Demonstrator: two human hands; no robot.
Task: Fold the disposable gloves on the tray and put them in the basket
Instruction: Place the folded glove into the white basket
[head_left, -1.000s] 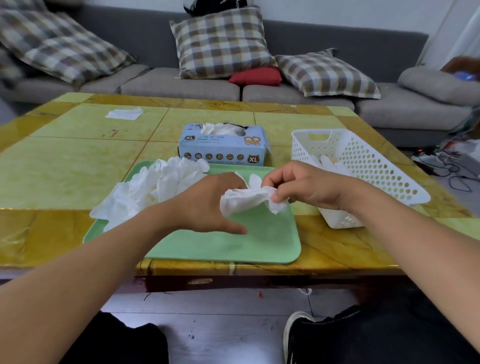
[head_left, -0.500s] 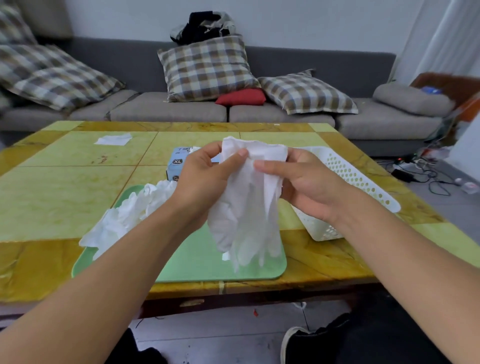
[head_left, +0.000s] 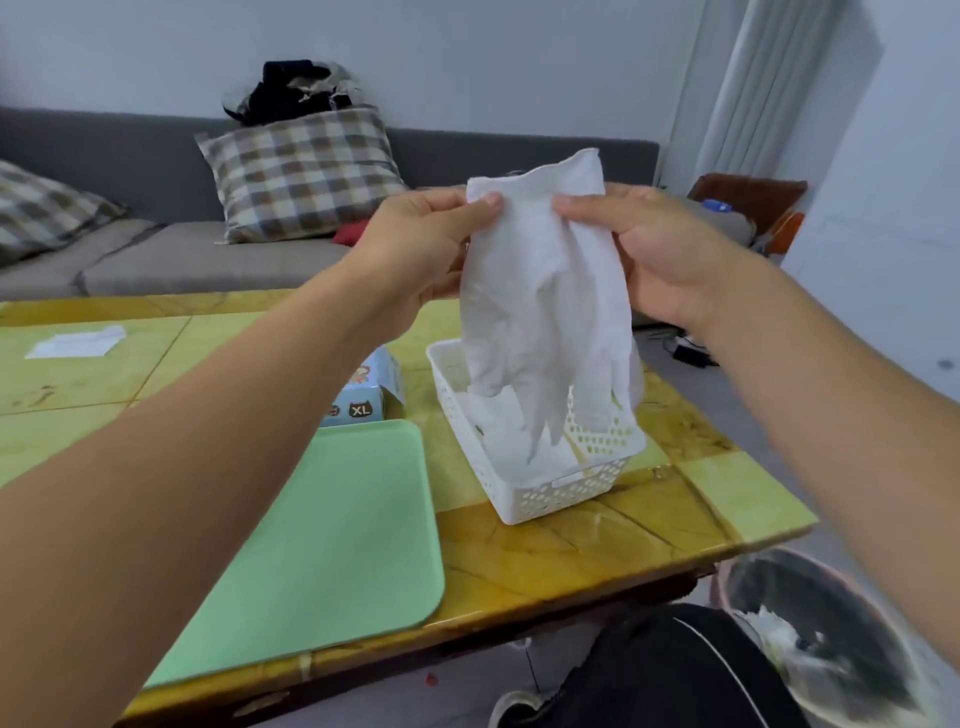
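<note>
Glove (head_left: 545, 291) now higher, above basket (head_left: 566, 488).

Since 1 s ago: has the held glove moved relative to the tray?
Yes. The glove rose off the tray and now hangs unfurled from both hands, right of the tray, in front of the basket.

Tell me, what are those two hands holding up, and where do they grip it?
A white disposable glove, pinched at its cuff end by the left hand and right hand, fingers dangling down.
</note>
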